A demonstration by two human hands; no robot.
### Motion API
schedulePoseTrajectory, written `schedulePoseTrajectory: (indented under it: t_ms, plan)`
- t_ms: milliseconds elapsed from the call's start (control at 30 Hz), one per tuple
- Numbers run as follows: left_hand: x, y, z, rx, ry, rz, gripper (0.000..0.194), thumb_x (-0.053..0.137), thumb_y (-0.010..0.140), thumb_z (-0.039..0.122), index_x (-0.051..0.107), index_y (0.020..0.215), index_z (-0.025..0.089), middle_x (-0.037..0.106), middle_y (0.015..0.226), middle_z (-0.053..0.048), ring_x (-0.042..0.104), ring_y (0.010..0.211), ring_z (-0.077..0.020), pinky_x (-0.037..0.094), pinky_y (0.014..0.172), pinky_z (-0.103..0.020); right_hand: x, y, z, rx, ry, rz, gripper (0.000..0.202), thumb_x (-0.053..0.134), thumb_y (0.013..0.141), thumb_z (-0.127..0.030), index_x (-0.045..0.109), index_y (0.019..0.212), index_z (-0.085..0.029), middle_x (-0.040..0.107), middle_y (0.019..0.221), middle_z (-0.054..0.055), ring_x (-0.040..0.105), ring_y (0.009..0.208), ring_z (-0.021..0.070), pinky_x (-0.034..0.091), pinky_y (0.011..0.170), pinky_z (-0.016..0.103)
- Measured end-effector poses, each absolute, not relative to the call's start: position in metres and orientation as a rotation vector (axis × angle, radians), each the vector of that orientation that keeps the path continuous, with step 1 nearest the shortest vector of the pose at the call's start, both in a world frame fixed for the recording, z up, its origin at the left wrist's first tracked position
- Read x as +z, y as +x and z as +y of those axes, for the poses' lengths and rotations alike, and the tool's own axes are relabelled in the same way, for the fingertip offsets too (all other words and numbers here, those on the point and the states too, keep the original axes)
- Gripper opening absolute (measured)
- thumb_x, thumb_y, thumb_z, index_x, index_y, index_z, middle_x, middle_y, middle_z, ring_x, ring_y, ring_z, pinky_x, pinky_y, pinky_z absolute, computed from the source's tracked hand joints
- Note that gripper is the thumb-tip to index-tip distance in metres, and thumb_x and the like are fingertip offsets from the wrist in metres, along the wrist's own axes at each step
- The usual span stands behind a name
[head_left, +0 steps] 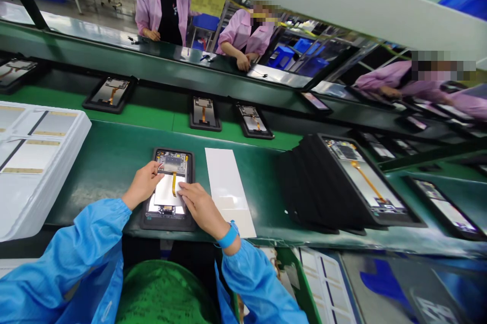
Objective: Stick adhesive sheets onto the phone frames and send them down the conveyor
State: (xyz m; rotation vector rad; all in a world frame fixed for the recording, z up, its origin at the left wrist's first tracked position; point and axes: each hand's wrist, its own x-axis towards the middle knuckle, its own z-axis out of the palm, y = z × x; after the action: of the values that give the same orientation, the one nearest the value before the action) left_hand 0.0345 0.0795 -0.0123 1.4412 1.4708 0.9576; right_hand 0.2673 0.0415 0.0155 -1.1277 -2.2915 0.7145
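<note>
An opened tablet [169, 216] lies in a black foam holder on the green bench in front of me, its circuit board [173, 163] at the far end. Over its middle is a flat silvery-white battery [164, 189], under an orange ribbon cable [174, 184]. My left hand [142, 185] is closed in a pinch at the board's left edge, where a bit of thin red wire shows at the fingertips. With fingers bent together, my right hand [203, 208] grips the battery's right edge; the thumb is partly hidden.
White tray [72, 162] of flat batteries at left; white sheet [230, 187] right of the tablet. A stack of black holders [315, 187] carries another open tablet [361, 172]. More tablets [205, 111] lie on the green conveyor [152, 120]. Several people in pink jackets [249, 32] work opposite.
</note>
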Motion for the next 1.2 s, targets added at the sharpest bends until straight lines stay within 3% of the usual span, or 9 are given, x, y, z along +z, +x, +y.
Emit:
schedulePoseTrajectory:
  t_ms: [333, 467, 600, 700, 767, 867, 967, 1067, 1200]
  plan:
    - [0.009, 0.037, 0.076, 0.611, 1.929, 1.761, 0.023, 0.063, 0.086, 0.032, 0.059, 0.106, 0.021, 0.062, 0.074, -0.003, 0.061, 0.072, -0.0231, 0.037, 0.065, -0.029, 0.006, 0.264, 0.039, 0.602, -1.129, -2.372, 0.031, 0.045, 0.097, -0.013, 0.067, 0.118, -0.017, 0.062, 0.135, 0.011, 0.054, 0.113, 0.0250, 0.054, 0.097, 0.046]
    - [0.021, 0.038, 0.072, 0.514, 2.118, 1.999, 0.031, 0.064, 0.086, 0.042, 0.063, 0.106, 0.018, 0.065, 0.100, -0.013, 0.062, 0.094, -0.0303, 0.042, 0.079, -0.036, 0.006, 0.261, 0.033, 0.537, -1.145, -2.449, 0.032, 0.042, 0.098, -0.012, 0.066, 0.120, -0.013, 0.059, 0.137, 0.013, 0.052, 0.112, 0.0247, 0.053, 0.097, 0.044]
    - [0.002, 0.028, 0.062, 0.437, 2.143, 2.105, 0.058, 0.057, 0.088, 0.054, 0.060, 0.123, 0.007, 0.049, 0.140, -0.027, 0.042, 0.132, -0.0420, 0.032, 0.106, -0.056, 0.006, 0.259, 0.021, 0.400, -1.378, -2.359, 0.029, 0.050, 0.096, -0.017, 0.068, 0.119, -0.019, 0.050, 0.145, 0.014, 0.047, 0.125, 0.0299, 0.047, 0.103, 0.052]
    - [-0.025, 0.026, 0.054, 0.548, 2.008, 2.025, 0.065, 0.054, 0.089, 0.054, 0.054, 0.134, 0.007, 0.035, 0.155, -0.024, 0.021, 0.147, -0.0406, 0.016, 0.116, -0.062, 0.001, 0.257, 0.014, 0.421, -1.552, -2.225, 0.036, 0.056, 0.093, -0.016, 0.064, 0.127, -0.023, 0.036, 0.154, 0.016, 0.044, 0.132, 0.0346, 0.044, 0.106, 0.055]
    - [-0.033, 0.031, 0.048, 0.719, 1.875, 1.967, 0.065, 0.055, 0.088, 0.052, 0.053, 0.137, 0.009, 0.033, 0.157, -0.021, 0.017, 0.149, -0.0385, 0.011, 0.118, -0.061, -0.001, 0.256, 0.013, 0.516, -1.591, -2.192, 0.043, 0.058, 0.090, -0.014, 0.060, 0.133, -0.022, 0.033, 0.155, 0.018, 0.043, 0.135, 0.0367, 0.042, 0.107, 0.056]
    - [-0.021, 0.040, 0.042, 0.990, 1.569, 1.705, 0.072, 0.059, 0.086, 0.051, 0.042, 0.146, 0.016, 0.047, 0.149, -0.018, 0.040, 0.140, -0.0346, 0.031, 0.115, -0.054, 0.005, 0.262, 0.015, 0.698, -1.597, -2.135, 0.052, 0.060, 0.088, -0.014, 0.053, 0.139, -0.021, 0.031, 0.156, 0.018, 0.036, 0.142, 0.0366, 0.037, 0.113, 0.056]
    - [0.008, 0.044, 0.058, 1.043, 1.177, 1.411, 0.085, 0.069, 0.082, 0.048, 0.028, 0.153, 0.023, 0.070, 0.118, -0.012, 0.071, 0.099, -0.0279, 0.059, 0.083, -0.042, 0.028, 0.289, 0.024, 0.867, -1.503, -2.095, 0.055, 0.062, 0.088, -0.021, 0.050, 0.141, -0.025, 0.030, 0.159, 0.014, 0.037, 0.143, 0.0310, 0.039, 0.113, 0.051]
    - [0.029, 0.042, 0.113, 1.105, 1.040, 1.396, 0.087, 0.078, 0.077, 0.035, 0.034, 0.151, 0.022, 0.074, 0.100, -0.009, 0.071, 0.073, -0.0207, 0.059, 0.063, -0.032, 0.063, 0.338, 0.047, 0.795, -1.447, -2.060, 0.049, 0.060, 0.090, -0.029, 0.052, 0.139, -0.028, 0.032, 0.158, 0.011, 0.043, 0.139, 0.0283, 0.046, 0.107, 0.048]
    - [0.040, 0.034, 0.227, 1.122, 1.160, 1.655, 0.075, 0.076, 0.080, 0.030, 0.041, 0.145, 0.017, 0.072, 0.104, -0.010, 0.069, 0.074, -0.0154, 0.057, 0.066, -0.027, 0.090, 0.409, 0.105, 0.589, -1.569, -1.848, 0.042, 0.056, 0.091, -0.038, 0.059, 0.130, -0.024, 0.039, 0.152, 0.014, 0.047, 0.136, 0.0287, 0.055, 0.095, 0.042]
